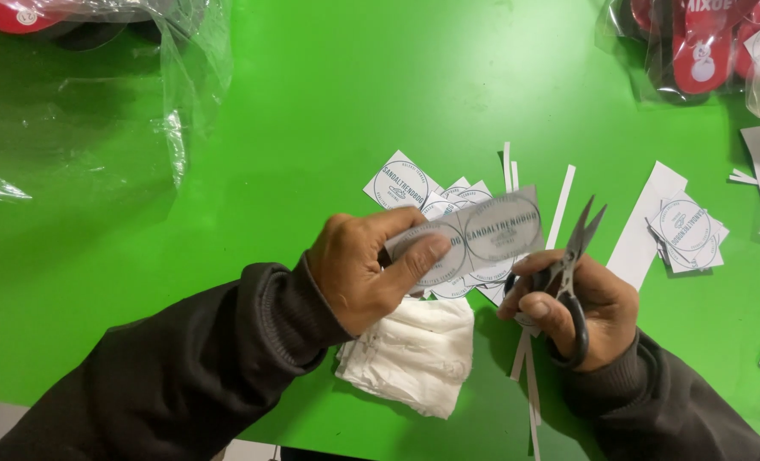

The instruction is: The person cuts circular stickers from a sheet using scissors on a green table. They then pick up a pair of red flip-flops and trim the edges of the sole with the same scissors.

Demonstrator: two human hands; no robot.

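Note:
My left hand point(367, 269) pinches a grey strip of paper labels point(482, 229) printed with round emblems, held up over the green table point(312, 128). My right hand point(581, 307) grips black-handled scissors point(575, 265), their blades slightly apart and pointing up, just right of the strip's end. Under the strip lies a pile of cut square labels point(431, 195). A crumpled white cloth point(414, 354) sits below my left hand.
A second stack of cut labels point(687, 230) lies right of the scissors on a white paper sheet point(645, 222). Thin paper offcuts point(529, 376) lie near the front edge. Clear plastic bags point(81, 111) cover the left; bagged red sandals point(704, 43) sit top right.

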